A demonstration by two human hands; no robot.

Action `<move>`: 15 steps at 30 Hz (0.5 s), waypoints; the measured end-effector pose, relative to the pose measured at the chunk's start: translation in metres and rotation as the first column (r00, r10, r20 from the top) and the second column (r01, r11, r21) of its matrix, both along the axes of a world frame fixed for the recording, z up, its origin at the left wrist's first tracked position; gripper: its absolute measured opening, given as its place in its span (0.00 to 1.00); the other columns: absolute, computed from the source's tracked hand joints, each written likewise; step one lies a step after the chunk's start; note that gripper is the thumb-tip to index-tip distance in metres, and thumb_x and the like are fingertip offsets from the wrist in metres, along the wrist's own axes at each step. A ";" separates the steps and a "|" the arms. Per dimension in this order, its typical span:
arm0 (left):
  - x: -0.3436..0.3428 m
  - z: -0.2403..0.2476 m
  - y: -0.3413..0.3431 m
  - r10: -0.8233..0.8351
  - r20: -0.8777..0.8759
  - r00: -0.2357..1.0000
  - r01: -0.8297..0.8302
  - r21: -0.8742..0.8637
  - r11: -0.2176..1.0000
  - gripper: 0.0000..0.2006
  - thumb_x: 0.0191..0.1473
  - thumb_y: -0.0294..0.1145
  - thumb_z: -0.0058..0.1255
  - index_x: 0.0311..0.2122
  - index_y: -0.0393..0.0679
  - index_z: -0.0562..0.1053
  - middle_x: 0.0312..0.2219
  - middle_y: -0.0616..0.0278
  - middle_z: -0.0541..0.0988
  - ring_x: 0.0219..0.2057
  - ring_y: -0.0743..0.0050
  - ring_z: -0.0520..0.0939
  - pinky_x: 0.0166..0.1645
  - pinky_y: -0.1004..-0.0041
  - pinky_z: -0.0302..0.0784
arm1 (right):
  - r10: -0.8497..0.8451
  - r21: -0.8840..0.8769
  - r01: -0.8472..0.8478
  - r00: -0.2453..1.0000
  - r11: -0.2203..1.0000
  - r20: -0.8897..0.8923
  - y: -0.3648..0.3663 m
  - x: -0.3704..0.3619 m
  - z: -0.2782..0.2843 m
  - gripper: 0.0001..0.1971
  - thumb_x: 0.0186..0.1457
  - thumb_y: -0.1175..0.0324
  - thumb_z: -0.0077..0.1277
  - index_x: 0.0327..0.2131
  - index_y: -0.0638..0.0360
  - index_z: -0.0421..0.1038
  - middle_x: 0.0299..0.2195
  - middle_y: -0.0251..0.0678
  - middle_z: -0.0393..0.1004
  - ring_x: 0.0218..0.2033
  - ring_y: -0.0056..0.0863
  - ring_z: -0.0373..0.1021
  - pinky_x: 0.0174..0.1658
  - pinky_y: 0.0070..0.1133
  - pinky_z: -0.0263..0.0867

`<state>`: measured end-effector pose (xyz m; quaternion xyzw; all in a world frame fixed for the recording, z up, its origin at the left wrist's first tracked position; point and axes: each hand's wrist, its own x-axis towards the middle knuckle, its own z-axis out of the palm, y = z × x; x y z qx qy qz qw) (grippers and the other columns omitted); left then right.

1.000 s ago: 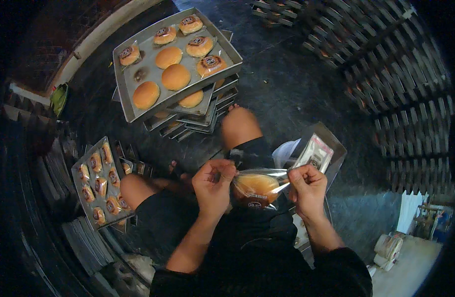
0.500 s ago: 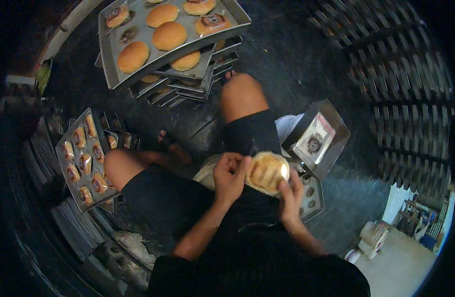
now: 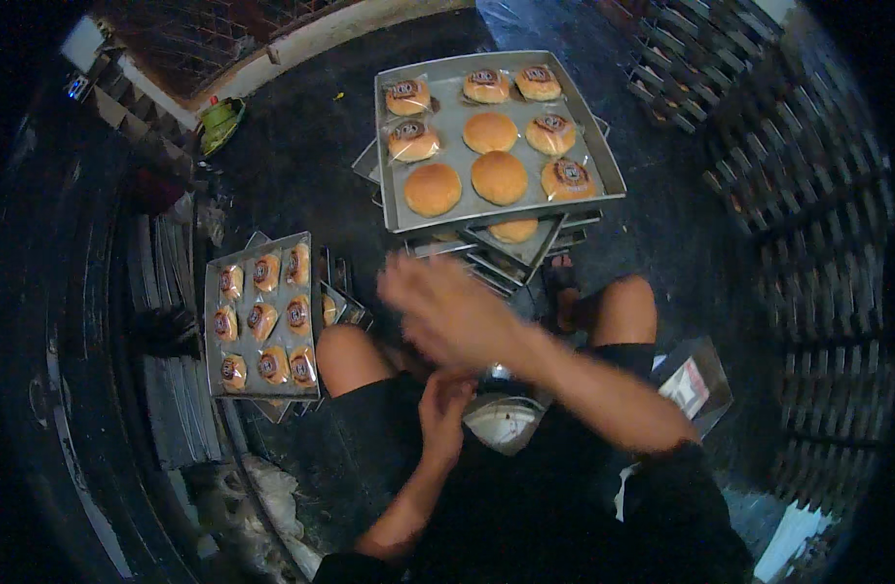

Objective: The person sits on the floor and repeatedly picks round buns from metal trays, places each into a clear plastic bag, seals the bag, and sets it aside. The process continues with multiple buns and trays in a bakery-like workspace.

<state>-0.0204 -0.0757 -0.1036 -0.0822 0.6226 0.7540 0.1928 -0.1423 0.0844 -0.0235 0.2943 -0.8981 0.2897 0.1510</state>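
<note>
A wrapped bun (image 3: 413, 143) is lying in the big tray (image 3: 450, 115), at the left end of the middle row.
It is filling a spot that was showing stained metal a second ago, when both hands were stretching a bag around a bun; now the right hand (image 3: 447, 302) is reaching leftward, showing just below the tray's near edge, and the left hand (image 3: 445, 404) is curling near it. Six wrappers in this tray are bearing dark printed labels, as are those in the side tray (image 3: 264, 394). Blur is smearing the right fingers: I cannot tell whether they are spread or pressed together, nor whether the left is pinching anything. The big tray is hiding most of the trays beneath.
</note>
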 end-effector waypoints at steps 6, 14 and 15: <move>0.023 -0.045 -0.021 -0.120 0.041 0.992 0.123 -0.083 0.989 0.13 0.64 0.28 0.59 0.51 0.39 0.75 0.46 0.62 0.81 0.49 0.72 0.81 0.56 0.70 0.75 | -0.712 -0.341 0.697 0.694 0.631 0.101 0.138 0.191 -0.049 0.11 0.50 0.73 0.61 0.39 0.58 0.78 0.44 0.41 0.80 0.49 0.43 0.73 0.56 0.37 0.67; 0.005 -0.033 0.055 -0.339 -0.047 0.940 0.335 -0.080 0.939 0.14 0.63 0.29 0.61 0.52 0.41 0.75 0.46 0.62 0.81 0.47 0.73 0.81 0.54 0.70 0.77 | -0.992 0.343 0.933 0.126 0.108 -0.029 0.311 0.424 -0.271 0.18 0.60 0.75 0.50 0.53 0.69 0.73 0.53 0.51 0.76 0.59 0.54 0.68 0.64 0.42 0.60; 0.006 -0.020 0.066 -0.380 -0.075 0.922 0.373 -0.095 0.923 0.14 0.64 0.28 0.60 0.53 0.41 0.75 0.46 0.63 0.81 0.47 0.75 0.80 0.54 0.70 0.77 | -0.997 0.413 0.908 0.070 0.074 0.024 0.312 0.425 -0.269 0.16 0.60 0.74 0.50 0.51 0.68 0.74 0.53 0.50 0.76 0.58 0.53 0.68 0.63 0.43 0.60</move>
